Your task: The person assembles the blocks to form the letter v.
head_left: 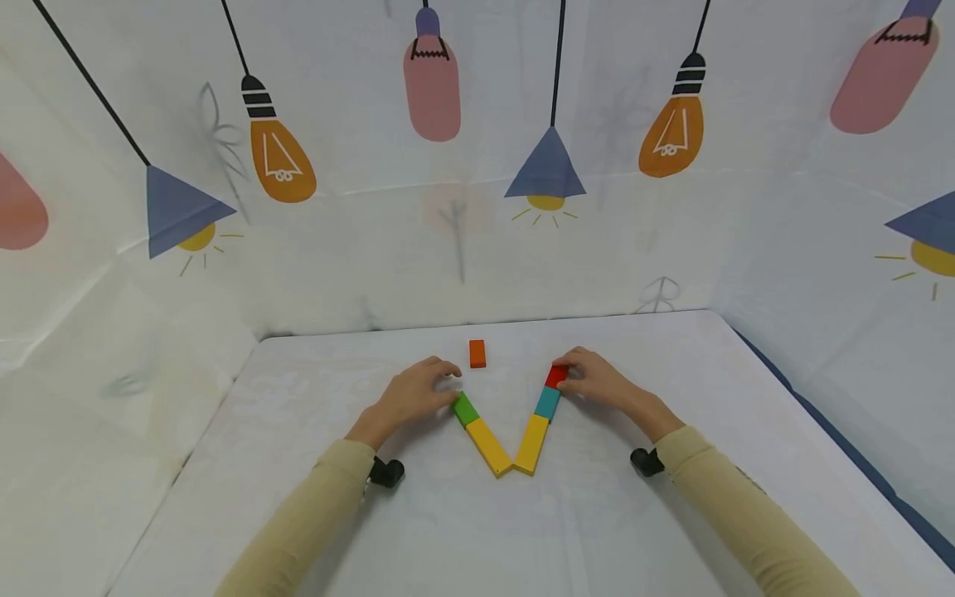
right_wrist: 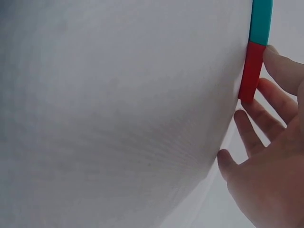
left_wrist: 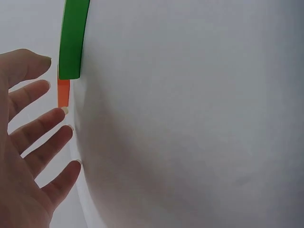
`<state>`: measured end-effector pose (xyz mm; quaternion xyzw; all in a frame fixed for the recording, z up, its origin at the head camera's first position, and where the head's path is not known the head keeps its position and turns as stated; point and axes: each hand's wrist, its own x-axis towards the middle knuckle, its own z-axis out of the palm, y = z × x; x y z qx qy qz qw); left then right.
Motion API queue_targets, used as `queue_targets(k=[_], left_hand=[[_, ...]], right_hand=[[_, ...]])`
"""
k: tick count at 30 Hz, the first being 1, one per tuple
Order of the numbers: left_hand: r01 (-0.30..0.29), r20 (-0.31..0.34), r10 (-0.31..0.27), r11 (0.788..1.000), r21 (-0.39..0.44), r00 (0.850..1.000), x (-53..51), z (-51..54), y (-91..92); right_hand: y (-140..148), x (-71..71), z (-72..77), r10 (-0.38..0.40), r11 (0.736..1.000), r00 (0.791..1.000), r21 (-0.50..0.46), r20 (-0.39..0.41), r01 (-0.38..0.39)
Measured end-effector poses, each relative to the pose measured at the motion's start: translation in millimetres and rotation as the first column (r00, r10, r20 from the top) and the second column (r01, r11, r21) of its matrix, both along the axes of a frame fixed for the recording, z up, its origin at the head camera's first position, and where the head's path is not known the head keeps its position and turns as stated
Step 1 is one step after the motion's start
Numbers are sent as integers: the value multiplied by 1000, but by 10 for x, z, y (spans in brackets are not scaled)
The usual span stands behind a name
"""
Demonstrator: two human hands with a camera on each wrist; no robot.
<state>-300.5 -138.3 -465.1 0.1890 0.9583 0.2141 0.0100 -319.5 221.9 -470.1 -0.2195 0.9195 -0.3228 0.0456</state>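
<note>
Several coloured blocks form a V on the white table. Its left arm has a yellow block point(head_left: 488, 448) topped by a green block point(head_left: 466, 410); the right arm runs from a yellow block point(head_left: 532, 445) through a teal block point(head_left: 547, 404) to a red block point(head_left: 555, 376). My left hand point(head_left: 414, 391) is beside the green block's upper end, fingers spread and apart from it in the left wrist view, holding nothing. With thumb and fingertips, my right hand point(head_left: 600, 383) pinches the red block, which touches the teal one. An orange block point(head_left: 477, 353) lies alone beyond the V.
The white table point(head_left: 477, 539) ends at a back edge against a white sheet point(head_left: 358, 249) printed with lamps and bulbs. Black wrist devices sit under both cuffs, the left device point(head_left: 388, 473) and the right device point(head_left: 646, 462).
</note>
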Motion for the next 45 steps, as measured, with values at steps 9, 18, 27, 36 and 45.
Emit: queue_targets(k=[9, 18, 27, 36, 45], left_hand=[[16, 16, -15, 1000, -25, 1000, -196, 4, 116], [11, 30, -9, 998, -60, 999, -277, 67, 220], [7, 26, -5, 996, -87, 1000, -379, 47, 215], [31, 17, -30, 996, -80, 999, -428, 138, 224], [21, 39, -19, 997, -75, 999, -531, 108, 245]], right_hand=[[27, -1, 20, -8, 1000, 1000, 7, 11, 8], [6, 2, 36, -5, 1000, 1000, 11, 25, 5], [-5, 4, 44, 22, 1000, 1000, -10, 13, -22], [-49, 3, 92, 1, 1000, 999, 14, 38, -2], [-45, 14, 71, -2, 1000, 999, 4, 38, 2]])
